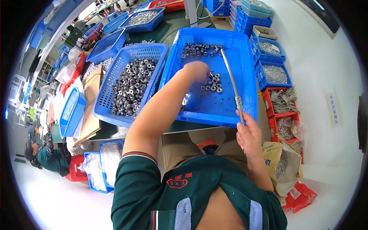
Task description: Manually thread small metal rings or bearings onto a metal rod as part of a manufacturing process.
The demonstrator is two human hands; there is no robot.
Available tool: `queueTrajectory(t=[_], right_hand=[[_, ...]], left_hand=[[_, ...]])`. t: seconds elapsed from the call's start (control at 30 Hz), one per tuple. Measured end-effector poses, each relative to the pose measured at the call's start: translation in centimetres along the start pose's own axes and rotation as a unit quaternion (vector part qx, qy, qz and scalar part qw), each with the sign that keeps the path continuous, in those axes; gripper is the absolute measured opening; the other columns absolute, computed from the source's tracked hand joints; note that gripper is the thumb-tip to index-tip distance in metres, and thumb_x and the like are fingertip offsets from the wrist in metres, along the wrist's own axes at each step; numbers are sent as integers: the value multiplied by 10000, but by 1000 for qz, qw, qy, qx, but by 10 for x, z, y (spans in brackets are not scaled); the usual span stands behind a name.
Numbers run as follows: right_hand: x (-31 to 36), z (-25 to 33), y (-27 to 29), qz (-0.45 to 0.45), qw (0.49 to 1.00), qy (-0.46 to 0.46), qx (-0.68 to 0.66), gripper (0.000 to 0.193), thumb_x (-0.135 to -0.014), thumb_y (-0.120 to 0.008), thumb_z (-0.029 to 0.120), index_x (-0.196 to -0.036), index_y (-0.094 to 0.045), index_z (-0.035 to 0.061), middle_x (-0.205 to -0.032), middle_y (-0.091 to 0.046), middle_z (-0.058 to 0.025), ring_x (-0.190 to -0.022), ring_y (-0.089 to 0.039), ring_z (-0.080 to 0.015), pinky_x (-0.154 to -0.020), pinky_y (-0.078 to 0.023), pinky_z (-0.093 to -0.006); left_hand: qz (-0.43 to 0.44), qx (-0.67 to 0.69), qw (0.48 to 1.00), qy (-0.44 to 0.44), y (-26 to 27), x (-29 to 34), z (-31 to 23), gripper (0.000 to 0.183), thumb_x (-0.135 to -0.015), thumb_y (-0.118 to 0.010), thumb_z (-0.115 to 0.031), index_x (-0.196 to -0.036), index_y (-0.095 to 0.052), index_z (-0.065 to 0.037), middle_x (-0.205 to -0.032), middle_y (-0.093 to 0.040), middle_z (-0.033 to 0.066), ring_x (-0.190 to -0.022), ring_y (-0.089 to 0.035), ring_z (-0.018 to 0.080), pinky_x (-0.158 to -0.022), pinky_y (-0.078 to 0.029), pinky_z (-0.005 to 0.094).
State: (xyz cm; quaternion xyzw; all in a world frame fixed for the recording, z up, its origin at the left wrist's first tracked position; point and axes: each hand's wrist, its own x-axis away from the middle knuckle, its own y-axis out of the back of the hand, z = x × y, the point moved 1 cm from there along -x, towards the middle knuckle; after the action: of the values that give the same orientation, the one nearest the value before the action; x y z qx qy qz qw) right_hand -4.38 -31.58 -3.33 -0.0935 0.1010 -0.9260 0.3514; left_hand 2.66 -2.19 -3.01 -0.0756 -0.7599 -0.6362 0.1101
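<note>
My right hand [249, 135] grips the lower end of a thin metal rod [230, 73], which slants up and away over the right side of a blue plastic tray [251, 76]. Several small metal rings [238, 102] are threaded on the rod just above my fingers. Inside the tray, my left hand [197, 72] is curled closed beside a cluster of loose metal rings [216, 83]. Its fingertips are hidden and slightly blurred, so what they hold cannot be made out. More rings [199, 50] lie along the tray's far side.
A blue perforated basket [101, 103] full of metal rings stands left of the tray, near flattened cardboard [91, 103]. Blue bins [274, 74] and red bins [281, 101] of metal parts line the right wall. A co-worker [51, 159] is at the far left.
</note>
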Motion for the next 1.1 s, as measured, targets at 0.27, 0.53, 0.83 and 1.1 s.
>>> queueTrajectory(t=[0.27, 0.53, 0.83, 1.1], right_hand=[[0, 0, -2, 4, 1000, 1, -5, 393, -915, -447, 67, -1300, -414, -3, -592, -401, 51, -408, -320, -4, -355, -276, -158], [-1, 0, -1, 25, 1000, -4, -16, 381, -920, -483, 88, -1293, -419, 41, -570, -384, 65, -406, -327, 1, -372, -253, -165], [1, 3, 7, 49, 998, -35, -10, 386, -908, -499, 81, -1286, -438, 30, -563, -399, 61, -415, -343, -6, -386, -263, -169], [1, 3, 5, 52, 998, -38, -7, 377, -910, -494, 76, -1281, -445, 27, -554, -394, 61, -411, -342, -4, -383, -262, -170]], left_hand=[[0, -40, 994, 99, -11, -1, -20, 265, -683, -596, -133, -927, -695, -104, -951, -661, 135, -942, -624, 306, -769, -513, 399], [-51, -20, 990, 130, 1, -6, 6, 240, -710, -590, -125, -919, -695, -73, -988, -657, 164, -904, -641, 322, -748, -525, 400], [-55, 750, 658, -31, 41, 22, 22, 194, -866, -592, -185, -991, -634, -42, -870, -623, 63, -755, -562, 130, -667, -463, 267], [-36, 750, 655, -88, 44, 27, 14, 230, -882, -605, -214, -999, -613, -16, -847, -575, 25, -749, -541, 123, -665, -450, 250]])
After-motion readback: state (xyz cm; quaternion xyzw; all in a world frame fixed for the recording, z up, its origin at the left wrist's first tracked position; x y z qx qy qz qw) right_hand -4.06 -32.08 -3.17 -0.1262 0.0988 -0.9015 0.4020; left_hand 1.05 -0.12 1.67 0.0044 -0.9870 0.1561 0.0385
